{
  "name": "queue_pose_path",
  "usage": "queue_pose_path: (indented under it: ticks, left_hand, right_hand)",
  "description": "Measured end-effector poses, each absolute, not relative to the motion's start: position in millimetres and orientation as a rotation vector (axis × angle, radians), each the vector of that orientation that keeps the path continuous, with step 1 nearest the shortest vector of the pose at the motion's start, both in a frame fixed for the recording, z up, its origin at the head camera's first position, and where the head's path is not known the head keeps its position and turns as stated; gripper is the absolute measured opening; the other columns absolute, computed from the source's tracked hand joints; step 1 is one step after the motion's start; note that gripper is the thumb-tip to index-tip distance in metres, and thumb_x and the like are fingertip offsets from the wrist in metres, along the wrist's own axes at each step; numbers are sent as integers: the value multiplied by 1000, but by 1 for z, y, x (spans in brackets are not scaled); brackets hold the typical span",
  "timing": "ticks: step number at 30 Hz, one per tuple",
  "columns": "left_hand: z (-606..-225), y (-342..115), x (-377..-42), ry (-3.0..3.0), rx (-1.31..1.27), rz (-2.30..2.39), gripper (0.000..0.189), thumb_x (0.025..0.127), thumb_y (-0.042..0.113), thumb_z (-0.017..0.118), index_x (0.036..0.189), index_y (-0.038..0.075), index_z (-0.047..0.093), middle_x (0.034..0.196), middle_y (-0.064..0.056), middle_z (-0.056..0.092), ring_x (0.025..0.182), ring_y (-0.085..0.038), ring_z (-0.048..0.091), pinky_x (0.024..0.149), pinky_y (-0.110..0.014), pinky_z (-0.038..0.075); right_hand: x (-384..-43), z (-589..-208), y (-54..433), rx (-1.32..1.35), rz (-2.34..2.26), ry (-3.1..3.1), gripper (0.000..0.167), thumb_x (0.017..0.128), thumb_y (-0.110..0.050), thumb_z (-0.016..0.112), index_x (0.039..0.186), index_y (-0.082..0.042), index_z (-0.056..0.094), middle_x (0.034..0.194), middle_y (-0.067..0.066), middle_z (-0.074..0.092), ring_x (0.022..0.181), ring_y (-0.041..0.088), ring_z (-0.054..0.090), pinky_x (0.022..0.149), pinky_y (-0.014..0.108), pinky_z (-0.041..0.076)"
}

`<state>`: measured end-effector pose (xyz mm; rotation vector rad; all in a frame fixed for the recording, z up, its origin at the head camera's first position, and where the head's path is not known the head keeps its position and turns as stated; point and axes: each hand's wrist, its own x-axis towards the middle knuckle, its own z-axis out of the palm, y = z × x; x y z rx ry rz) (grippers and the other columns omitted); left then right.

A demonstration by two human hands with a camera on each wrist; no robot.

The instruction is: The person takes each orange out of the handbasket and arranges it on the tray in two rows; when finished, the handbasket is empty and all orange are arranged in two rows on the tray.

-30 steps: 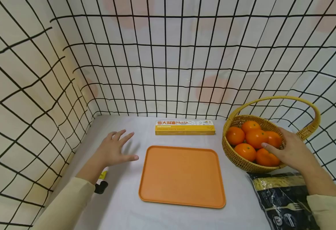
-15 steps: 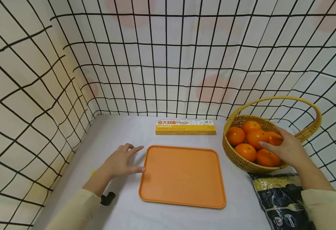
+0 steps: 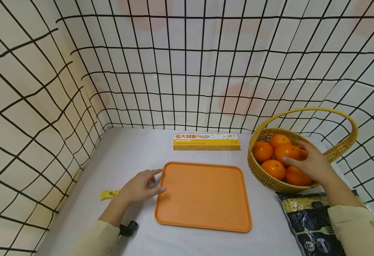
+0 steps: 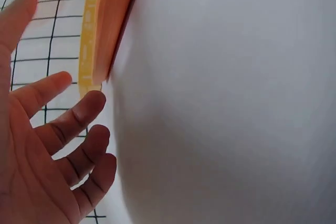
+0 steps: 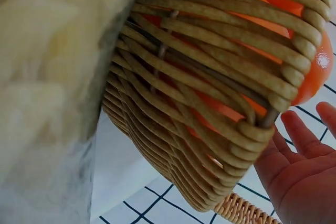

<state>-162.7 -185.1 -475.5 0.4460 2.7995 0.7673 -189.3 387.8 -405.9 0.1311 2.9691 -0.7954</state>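
An orange rectangular tray lies on the white tabletop. My left hand is at its left edge, thumb tip overlapping the rim and index finger near the far left corner. In the left wrist view the fingers of that hand are spread and slightly bent beside the tray's edge. On the right stands a wicker basket of several oranges. My right hand reaches over its right rim, thumb and fingers spread over the oranges. In the right wrist view its fingers extend past the rim.
A yellow and white pasta box lies behind the tray. A dark pasta bag lies in front of the basket, under the right forearm. A small yellow packet is left of the left hand. Black wire grid encloses the table's back and sides.
My left hand has come toward me and right, up to the tray's left edge, uncovering the yellow packet. My right hand has shifted left over the oranges. Tray and basket stay put.
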Motion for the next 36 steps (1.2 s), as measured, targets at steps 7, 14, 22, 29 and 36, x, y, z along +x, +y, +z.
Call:
queue_pose_path:
  ticks: [7, 14, 22, 29, 36]
  left_hand:
    - [-485, -185, -163, 2750, 415, 955, 66, 89, 48, 76, 142, 14, 59, 101, 1, 65, 88, -14, 53, 79, -34, 45]
    - [-494, -185, -161, 2722, 369, 1059, 56, 87, 38, 80, 137, 18, 64, 95, 10, 63, 91, -13, 51, 82, -32, 41]
    - [-503, -186, -160, 2759, 378, 1122, 48, 85, 34, 83, 129, 20, 70, 91, 15, 63, 90, -12, 49, 79, -29, 37]
    - [-507, -188, -159, 2752, 372, 1178, 45, 85, 34, 84, 127, 22, 72, 92, 16, 64, 92, -12, 48, 82, -29, 36]
    - [-507, -189, -157, 2747, 354, 1182, 43, 86, 36, 83, 125, 23, 73, 92, 17, 64, 95, -12, 49, 85, -31, 38]
  right_hand:
    - [-192, -411, 386, 154, -796, 2986, 112, 90, -63, 67, 160, 6, 13, 152, 43, 31, 132, 62, 35, 101, 75, 32]
    - [-193, -413, 386, 195, -757, 2988, 112, 89, -66, 66, 159, 5, 15, 149, 44, 32, 126, 62, 39, 97, 75, 37]
    - [-192, -414, 385, 230, -730, 2987, 110, 90, -67, 65, 160, 3, 16, 146, 45, 34, 122, 61, 42, 94, 74, 39]
    - [-194, -416, 385, 226, -730, 2994, 106, 91, -65, 64, 159, 3, 19, 146, 45, 36, 122, 60, 43, 95, 74, 39]
    - [-195, -417, 385, 223, -705, 3001, 100, 94, -62, 63, 157, 5, 23, 146, 45, 35, 123, 61, 41, 96, 74, 37]
